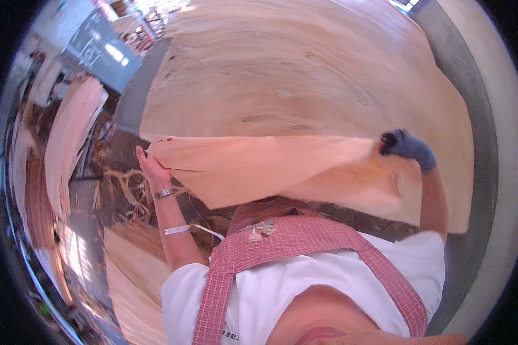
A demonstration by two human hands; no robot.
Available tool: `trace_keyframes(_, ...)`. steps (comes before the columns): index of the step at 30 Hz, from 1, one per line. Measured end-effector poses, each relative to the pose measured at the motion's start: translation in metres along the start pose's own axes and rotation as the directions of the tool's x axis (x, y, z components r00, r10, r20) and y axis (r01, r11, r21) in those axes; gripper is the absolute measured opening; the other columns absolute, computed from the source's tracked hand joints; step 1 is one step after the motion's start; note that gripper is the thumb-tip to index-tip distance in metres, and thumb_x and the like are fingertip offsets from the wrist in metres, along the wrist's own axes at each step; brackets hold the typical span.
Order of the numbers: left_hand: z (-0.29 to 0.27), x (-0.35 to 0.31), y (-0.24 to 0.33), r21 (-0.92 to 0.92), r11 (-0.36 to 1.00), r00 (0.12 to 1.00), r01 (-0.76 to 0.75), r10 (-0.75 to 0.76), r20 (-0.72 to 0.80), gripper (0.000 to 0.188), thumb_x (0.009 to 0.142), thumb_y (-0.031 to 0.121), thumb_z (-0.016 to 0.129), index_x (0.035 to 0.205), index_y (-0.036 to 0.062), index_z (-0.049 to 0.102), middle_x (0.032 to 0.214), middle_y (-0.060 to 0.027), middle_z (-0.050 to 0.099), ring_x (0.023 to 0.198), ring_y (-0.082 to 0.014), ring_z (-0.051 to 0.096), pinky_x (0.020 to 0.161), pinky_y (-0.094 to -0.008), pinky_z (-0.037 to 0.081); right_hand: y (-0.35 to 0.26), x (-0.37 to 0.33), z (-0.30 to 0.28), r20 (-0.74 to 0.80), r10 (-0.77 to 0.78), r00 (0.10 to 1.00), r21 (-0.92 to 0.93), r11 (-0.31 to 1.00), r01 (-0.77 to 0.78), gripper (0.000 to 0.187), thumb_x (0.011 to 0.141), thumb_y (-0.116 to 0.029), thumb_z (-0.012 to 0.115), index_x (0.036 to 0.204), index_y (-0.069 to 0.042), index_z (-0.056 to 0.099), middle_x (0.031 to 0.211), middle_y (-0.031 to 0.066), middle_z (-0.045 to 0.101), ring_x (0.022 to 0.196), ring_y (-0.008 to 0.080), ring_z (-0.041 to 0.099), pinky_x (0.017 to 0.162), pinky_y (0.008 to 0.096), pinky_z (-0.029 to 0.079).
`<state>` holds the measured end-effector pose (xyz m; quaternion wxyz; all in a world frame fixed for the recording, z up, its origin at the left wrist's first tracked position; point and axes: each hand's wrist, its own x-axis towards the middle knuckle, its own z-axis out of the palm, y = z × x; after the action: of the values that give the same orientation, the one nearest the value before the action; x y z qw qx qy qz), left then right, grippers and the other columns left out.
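A long, thin sheet of wood veneer stretches across in front of me, with a split and small holes near its left end. My bare left hand, a metal band on its wrist, grips that left end. At the other end my right hand, in a blue-grey glove with dark fingertips, is closed on the sheet's upper right corner. Beyond and beneath lies a broad layer of larger veneer sheets. A darker orange patch of veneer shows below the held sheet, near my right hand.
Stacked veneer strips stand at the left. Thin wood scraps lie in a tangle below my left hand. Another veneer sheet is at the lower left. A grey cabinet stands at the far left, and a pale wall runs along the right.
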<state>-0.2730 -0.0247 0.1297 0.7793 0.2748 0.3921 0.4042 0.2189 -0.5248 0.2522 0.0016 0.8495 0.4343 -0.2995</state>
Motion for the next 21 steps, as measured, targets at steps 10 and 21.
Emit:
trace_keyframes(10,0.098,0.158,-0.081,0.182,0.857,0.859,0.483,-0.504,0.094,0.062,0.097,0.052,0.047,0.121,-0.0050,0.052,0.120,-0.0263,0.059,0.110,-0.0378,0.061,0.096,-0.0482,0.051,0.022,0.177,0.061,-0.550,0.194,0.812,-0.019,0.969,-0.245,0.057,0.078,-0.029,0.076,0.129,-0.015,0.055,0.132,0.0142,0.057,0.123,0.0364,0.051,0.097,0.0449,0.048)
trace_keyframes(21,0.161,0.135,-0.088,0.000,0.742,0.730,0.670,-0.660,0.178,0.049,0.094,0.041,0.062,0.107,-0.0045,0.049,0.107,-0.0254,0.061,0.111,-0.0456,0.060,0.098,-0.0520,0.051,-0.038,0.174,0.088,-0.725,0.134,0.676,0.147,0.988,-0.038,0.073,0.077,-0.040,0.079,0.140,-0.018,0.049,0.129,0.0172,0.054,0.114,0.0353,0.056,0.091,0.0450,0.051)
